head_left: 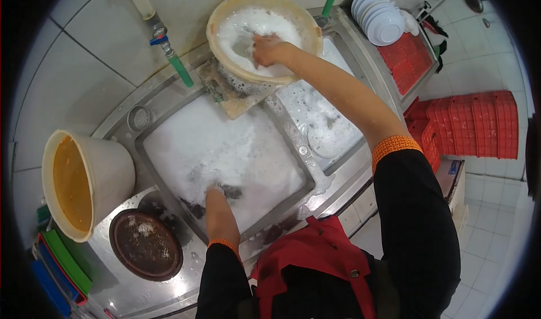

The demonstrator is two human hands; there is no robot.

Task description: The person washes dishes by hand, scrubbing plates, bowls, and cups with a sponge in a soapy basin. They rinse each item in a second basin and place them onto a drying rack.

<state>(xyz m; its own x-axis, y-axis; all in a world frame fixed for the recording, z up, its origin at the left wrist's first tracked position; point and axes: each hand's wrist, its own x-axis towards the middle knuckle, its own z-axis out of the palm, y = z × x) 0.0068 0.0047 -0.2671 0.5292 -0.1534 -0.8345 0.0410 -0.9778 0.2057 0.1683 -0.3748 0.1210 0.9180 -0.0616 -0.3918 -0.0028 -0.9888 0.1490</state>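
My left hand (pixel 214 190) is sunk to the wrist in the white suds of the large left sink basin (pixel 276 209); its fingers are hidden under the foam. A dark patch shows through the suds around it. My right hand (pixel 269 49) reaches into a round cream plastic tub (pixel 310 40) of foamy water. Its fingertips dip into the froth beside a gap in the bubbles, and I cannot tell whether they hold anything. The tub rests on a worn flat board (pixel 236 106) at the back of the sink.
A second sink (pixel 332 116) holds sudsy water. White plates (pixel 386 29) stand stacked above a red crate (pixel 406 62); more red crates (pixel 473 124) are at right. At left are a bucket (pixel 107 167) of orange liquid and a brown oval tray (pixel 146 244). Green-hosed taps (pixel 179 71) overhang the back.
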